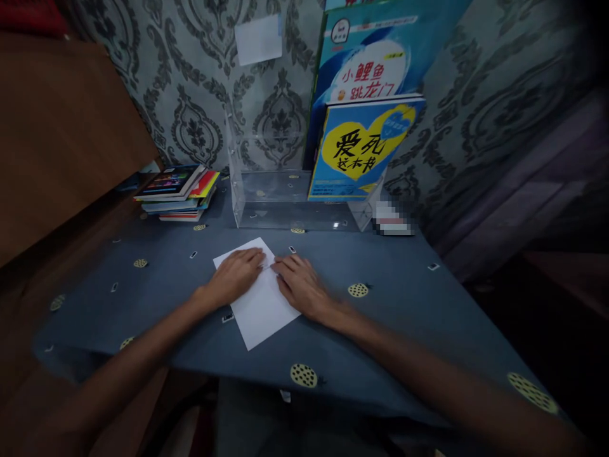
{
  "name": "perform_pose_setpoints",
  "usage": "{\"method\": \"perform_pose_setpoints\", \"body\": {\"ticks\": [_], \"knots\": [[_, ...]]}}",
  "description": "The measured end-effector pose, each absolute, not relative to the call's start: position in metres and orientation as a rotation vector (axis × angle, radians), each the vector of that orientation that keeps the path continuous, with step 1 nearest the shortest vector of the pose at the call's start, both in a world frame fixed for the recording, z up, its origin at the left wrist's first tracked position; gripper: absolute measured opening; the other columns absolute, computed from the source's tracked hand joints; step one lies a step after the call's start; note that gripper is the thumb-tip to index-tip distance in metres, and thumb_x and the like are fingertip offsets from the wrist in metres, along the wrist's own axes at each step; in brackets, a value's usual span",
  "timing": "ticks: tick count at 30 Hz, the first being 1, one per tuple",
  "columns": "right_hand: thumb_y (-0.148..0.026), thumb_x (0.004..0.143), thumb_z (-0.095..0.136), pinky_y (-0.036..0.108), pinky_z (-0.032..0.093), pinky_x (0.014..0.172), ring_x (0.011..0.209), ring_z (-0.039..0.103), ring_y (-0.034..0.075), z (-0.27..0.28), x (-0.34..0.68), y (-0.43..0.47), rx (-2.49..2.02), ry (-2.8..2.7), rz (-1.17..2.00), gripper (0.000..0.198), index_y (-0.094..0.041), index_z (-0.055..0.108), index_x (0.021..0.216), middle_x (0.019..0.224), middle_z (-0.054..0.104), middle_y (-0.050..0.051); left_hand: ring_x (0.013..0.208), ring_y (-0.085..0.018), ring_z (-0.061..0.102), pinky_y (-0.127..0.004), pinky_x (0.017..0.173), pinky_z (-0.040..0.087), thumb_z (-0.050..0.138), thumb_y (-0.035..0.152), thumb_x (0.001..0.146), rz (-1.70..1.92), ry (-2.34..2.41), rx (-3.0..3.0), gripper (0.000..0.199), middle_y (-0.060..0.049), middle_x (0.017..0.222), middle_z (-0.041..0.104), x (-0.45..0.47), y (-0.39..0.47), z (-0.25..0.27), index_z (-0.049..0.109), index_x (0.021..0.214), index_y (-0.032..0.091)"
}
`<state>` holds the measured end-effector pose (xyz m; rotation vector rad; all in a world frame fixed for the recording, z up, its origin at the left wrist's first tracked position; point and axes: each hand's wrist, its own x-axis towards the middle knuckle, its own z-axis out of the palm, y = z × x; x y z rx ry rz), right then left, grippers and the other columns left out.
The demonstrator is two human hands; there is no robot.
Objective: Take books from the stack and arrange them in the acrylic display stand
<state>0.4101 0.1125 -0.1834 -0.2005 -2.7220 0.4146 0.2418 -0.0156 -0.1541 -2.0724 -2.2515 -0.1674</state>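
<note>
A white sheet of paper [266,312] lies at an angle on the cloth-covered table, with one corner toward the front edge. My left hand [239,274] rests on its upper left part, the fingers bent and pressed together on the paper. From the other side, my right hand [302,284] holds the paper's upper right edge, its fingertips close to those of the left. A small crease or raised bit of paper shows between the two sets of fingertips. My thumbs are partly hidden, and the palms cover some of the sheet.
Behind the paper stands a clear acrylic rack [290,216] holding a blue and yellow book [352,152] and a taller blue book [366,57]. A stack of books [178,193] sits at the back left. The patterned tablecloth [181,317] reaches the near edge. A brown panel [66,139] stands left.
</note>
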Motion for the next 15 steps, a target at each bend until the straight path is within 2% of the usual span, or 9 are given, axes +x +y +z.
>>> {"method": "perform_pose_setpoints", "body": {"ticks": [6,10,15], "knots": [[-0.017,0.1,0.044,0.055,0.048,0.102,0.122,0.057,0.031,-0.183,0.415,0.118,-0.091,-2.731,0.394,0.035,-0.016,0.066,0.127,0.13,0.067,0.017,0.14,-0.025,0.051,-0.045,0.113,0.042,0.036,0.022,0.103,-0.185,-2.284,-2.055,0.043,-0.013,0.15,0.057,0.203,0.006,-0.162,0.054,0.141,0.017],[-0.017,0.101,0.045,0.055,0.048,0.103,0.125,0.059,0.031,-0.184,0.416,0.125,-0.058,-2.741,0.386,0.035,-0.017,0.067,0.128,0.131,0.068,0.016,0.124,-0.028,0.059,-0.047,0.102,0.048,0.038,0.02,0.102,-0.196,-2.218,-2.06,0.041,-0.016,0.139,0.063,0.203,0.007,-0.16,0.057,0.137,0.015],[-0.015,0.102,0.048,0.059,0.04,0.111,0.135,0.053,0.031,-0.186,0.415,0.139,-0.135,-2.816,0.3,0.037,-0.022,0.063,0.135,0.14,0.064,0.013,0.108,-0.026,0.06,-0.04,0.09,0.052,0.037,0.02,0.101,-0.031,-2.213,-1.994,0.036,-0.016,0.118,0.066,0.213,0.01,-0.148,0.06,0.128,0.013]]}}
